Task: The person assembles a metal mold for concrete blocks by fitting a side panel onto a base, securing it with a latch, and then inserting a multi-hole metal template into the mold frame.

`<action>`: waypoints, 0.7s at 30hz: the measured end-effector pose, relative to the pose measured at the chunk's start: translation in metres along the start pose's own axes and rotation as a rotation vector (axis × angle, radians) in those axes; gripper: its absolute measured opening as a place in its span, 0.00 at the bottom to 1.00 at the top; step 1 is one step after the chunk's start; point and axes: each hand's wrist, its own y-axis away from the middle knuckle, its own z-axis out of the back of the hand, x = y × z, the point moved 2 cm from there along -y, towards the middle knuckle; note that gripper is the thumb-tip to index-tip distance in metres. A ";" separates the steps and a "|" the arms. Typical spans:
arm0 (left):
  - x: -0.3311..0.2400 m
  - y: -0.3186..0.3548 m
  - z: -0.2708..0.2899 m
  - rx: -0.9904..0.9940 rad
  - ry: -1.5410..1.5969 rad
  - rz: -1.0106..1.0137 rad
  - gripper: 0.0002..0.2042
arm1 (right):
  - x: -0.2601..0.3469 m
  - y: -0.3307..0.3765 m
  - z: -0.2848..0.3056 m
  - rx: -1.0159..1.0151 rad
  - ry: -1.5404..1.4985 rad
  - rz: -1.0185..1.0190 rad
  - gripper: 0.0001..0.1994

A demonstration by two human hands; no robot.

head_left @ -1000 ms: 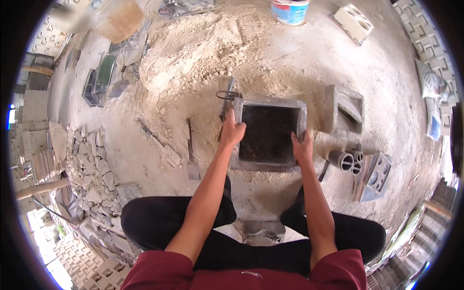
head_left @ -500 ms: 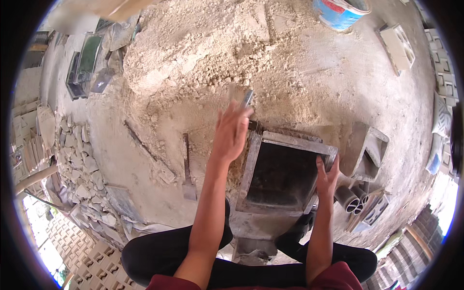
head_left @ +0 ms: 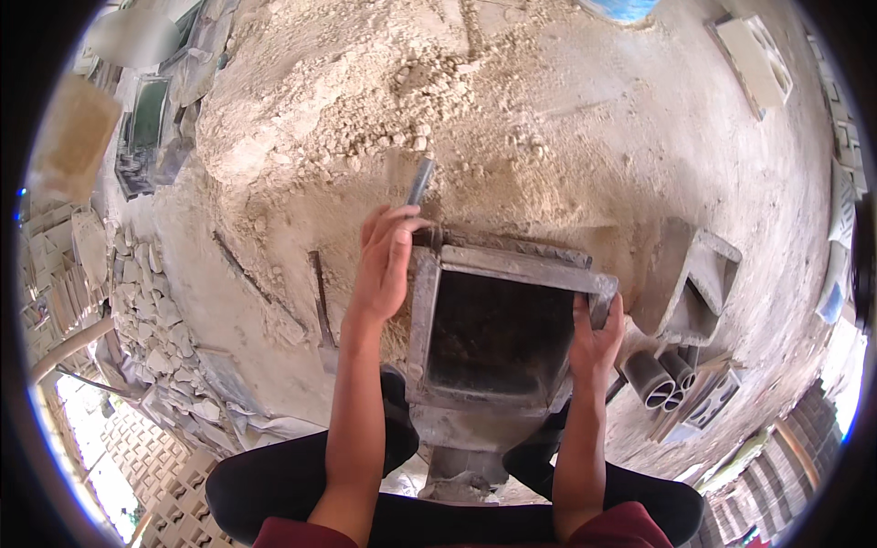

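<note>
A dusty grey square mould frame (head_left: 512,265) with a dark, hollow inside lies before me, between my feet. My right hand (head_left: 596,342) grips its far right corner, thumb over the inner edge and fingers outside. My left hand (head_left: 382,265) is at the far left corner, fingers apart and reaching over the edge; whether the fingertips touch the frame I cannot tell. Just beyond them is a short metal tube-like handle (head_left: 420,181), with a blurred flat piece beside it.
Pale powder and lumps (head_left: 420,87) spread beyond the frame. Right of it stand a hollow grey block (head_left: 708,283) and several pipes (head_left: 650,376). A thin flat-ended tool (head_left: 322,297) lies left, near broken stones (head_left: 151,315). A blurred brown panel (head_left: 80,137) shows far left.
The view has shifted, so the frame appears farther left. My left hand, blurred before, is now clearer by the far left corner. My right hand keeps its grip.
</note>
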 end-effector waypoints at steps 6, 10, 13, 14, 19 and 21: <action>-0.003 0.016 0.000 0.083 -0.085 -0.005 0.29 | -0.013 -0.001 0.004 0.108 -0.169 0.050 0.18; -0.031 0.047 -0.024 -0.044 0.208 0.116 0.32 | -0.021 -0.005 0.017 0.137 -0.267 0.067 0.20; -0.036 0.084 -0.036 -0.117 0.083 0.213 0.38 | -0.063 0.005 0.030 0.215 -0.676 0.014 0.24; -0.044 0.093 -0.032 -0.104 0.173 0.244 0.40 | -0.069 0.017 0.040 0.259 -0.649 0.045 0.25; -0.026 0.120 -0.040 0.088 0.313 0.328 0.39 | -0.091 0.060 0.019 0.121 -0.509 0.167 0.27; -0.011 0.125 -0.033 -0.166 -0.055 0.291 0.42 | -0.064 0.071 0.004 -0.006 -0.165 0.223 0.26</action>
